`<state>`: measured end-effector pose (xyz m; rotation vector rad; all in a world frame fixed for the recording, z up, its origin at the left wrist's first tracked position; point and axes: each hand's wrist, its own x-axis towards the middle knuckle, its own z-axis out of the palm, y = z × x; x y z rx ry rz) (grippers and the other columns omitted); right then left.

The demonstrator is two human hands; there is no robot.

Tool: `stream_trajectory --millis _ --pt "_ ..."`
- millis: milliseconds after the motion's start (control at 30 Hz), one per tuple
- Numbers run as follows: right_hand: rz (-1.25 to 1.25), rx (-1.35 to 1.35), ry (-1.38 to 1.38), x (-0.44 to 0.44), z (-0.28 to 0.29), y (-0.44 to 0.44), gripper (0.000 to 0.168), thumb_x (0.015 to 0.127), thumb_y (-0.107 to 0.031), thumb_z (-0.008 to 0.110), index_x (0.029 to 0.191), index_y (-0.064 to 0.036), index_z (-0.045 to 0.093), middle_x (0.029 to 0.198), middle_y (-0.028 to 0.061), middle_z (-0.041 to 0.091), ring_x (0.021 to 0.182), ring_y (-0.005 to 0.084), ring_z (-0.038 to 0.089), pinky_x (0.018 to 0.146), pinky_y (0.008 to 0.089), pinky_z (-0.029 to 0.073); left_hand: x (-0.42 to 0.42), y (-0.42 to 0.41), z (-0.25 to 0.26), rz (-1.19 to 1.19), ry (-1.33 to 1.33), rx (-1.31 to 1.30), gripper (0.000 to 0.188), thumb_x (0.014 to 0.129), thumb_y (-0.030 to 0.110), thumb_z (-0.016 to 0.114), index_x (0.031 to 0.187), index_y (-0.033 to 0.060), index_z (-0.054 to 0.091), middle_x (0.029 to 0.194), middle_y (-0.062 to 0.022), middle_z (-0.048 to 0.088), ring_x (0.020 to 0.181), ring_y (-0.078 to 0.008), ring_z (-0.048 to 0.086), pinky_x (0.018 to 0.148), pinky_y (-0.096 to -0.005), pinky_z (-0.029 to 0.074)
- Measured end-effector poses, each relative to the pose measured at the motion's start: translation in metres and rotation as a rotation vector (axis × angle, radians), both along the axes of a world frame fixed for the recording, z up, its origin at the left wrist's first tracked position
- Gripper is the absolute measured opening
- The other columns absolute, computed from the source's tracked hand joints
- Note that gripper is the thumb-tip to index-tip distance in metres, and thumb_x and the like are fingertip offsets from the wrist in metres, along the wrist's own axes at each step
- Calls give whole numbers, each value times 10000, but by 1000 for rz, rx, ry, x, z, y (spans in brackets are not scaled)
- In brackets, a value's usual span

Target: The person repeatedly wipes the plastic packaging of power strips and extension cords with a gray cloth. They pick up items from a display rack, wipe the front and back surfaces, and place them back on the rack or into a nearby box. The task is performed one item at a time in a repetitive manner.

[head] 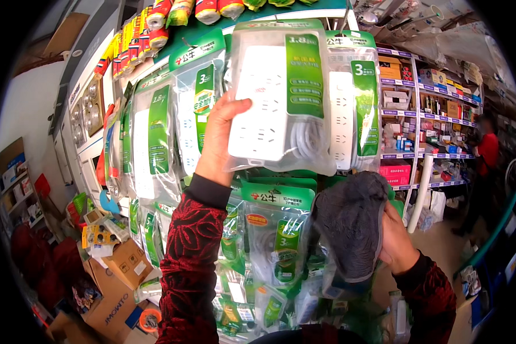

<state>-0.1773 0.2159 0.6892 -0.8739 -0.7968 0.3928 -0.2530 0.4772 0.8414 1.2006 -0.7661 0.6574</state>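
Note:
My left hand [219, 133] grips the left edge of a clear plastic pack, thumb across its front. Inside the pack are a white power strip [260, 107] and its coiled white cable [306, 136]; a green card covers the upper right. The pack's top lies close to a display hook, but I cannot tell whether it still hangs there. In my right hand [397, 241] is a dark grey cloth [348, 219], bunched and hanging in front of lower packs. Another packed power strip [340, 116] hangs just right of the held one, and one more [198, 103] hangs to its left.
Lower packs [277, 241] hang below my hands. Rolls in red and yellow wrap [208, 9] line the top. Stocked shelves [445, 118] stand to the right, with a person in a red top [486, 148] beyond. Cardboard boxes [127, 262] sit at lower left.

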Motion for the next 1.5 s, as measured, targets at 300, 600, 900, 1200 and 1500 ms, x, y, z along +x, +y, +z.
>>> stream_trajectory --millis 300,600,900,1200,1500 --pt "-83 -12 23 -6 2 -11 345 908 -183 412 1209 -17 385 1119 95 510 974 182 533 839 309 444 -10 -19 31 -16 -99 4 403 756 107 519 1120 -54 456 980 -171 591 806 -249 619 706 -328 525" --pt "-257 229 -232 -1 2 -35 338 889 -178 432 1179 -8 398 1116 105 504 988 212 517 854 319 428 -27 -61 -14 16 -107 124 442 738 160 508 1129 -33 438 954 -150 585 764 -206 613 660 -282 518" --pt "-571 168 -197 -27 -28 -50 391 822 -78 495 1194 -13 392 1085 70 502 961 148 501 832 274 411 -12 -114 -145 -174 292 -83 593 666 -56 584 1217 18 380 1046 -74 559 898 -160 565 791 -296 463" --pt "-705 294 23 -85 -90 -75 526 675 59 513 1189 -1 419 1049 59 541 910 140 539 795 250 433 -4 -138 -197 -662 451 -134 637 707 25 572 1281 20 296 1193 -98 460 1082 -203 465 914 -330 366" --pt "-1028 80 5 -124 -156 -105 471 695 15 520 1158 3 435 1048 53 535 914 142 523 805 252 417 27 -168 -211 -886 611 -208 469 806 113 518 1235 8 358 1177 -106 471 1070 -211 476 866 -341 411"
